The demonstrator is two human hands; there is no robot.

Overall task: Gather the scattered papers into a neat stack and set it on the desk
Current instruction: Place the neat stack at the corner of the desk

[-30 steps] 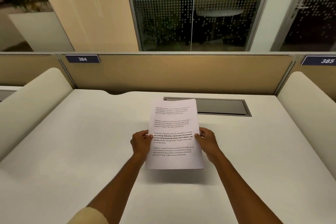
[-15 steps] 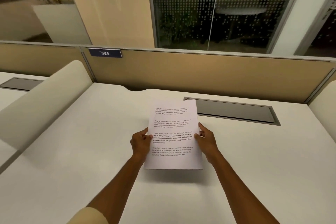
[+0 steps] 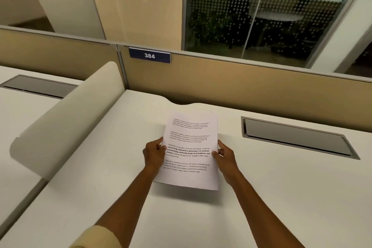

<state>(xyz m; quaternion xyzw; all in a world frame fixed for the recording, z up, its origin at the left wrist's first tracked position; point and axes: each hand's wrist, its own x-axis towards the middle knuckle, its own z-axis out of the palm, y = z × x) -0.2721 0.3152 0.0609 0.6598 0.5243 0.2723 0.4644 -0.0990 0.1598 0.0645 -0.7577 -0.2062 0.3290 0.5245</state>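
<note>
A beige sleeve cuff (image 3: 94, 236) is showing at the bottom edge, cut off by the frame. Both forearms are reaching forward over the plain white desk (image 3: 80, 187). The left hand (image 3: 154, 154) is pinching the left edge of the white printed paper stack (image 3: 190, 151), and the right hand (image 3: 224, 157) is gripping its right edge, fingers hidden beneath. The stack is hanging just above the desk, casting a shadow; how many sheets it holds is hard to tell. To the right, a grey recessed cable tray (image 3: 296, 137) is sitting in the desk. Left, a cream curved divider (image 3: 66, 121) is rising. Beyond, a tan partition is carrying a dark blue number plate "384" (image 3: 149, 55).
</note>
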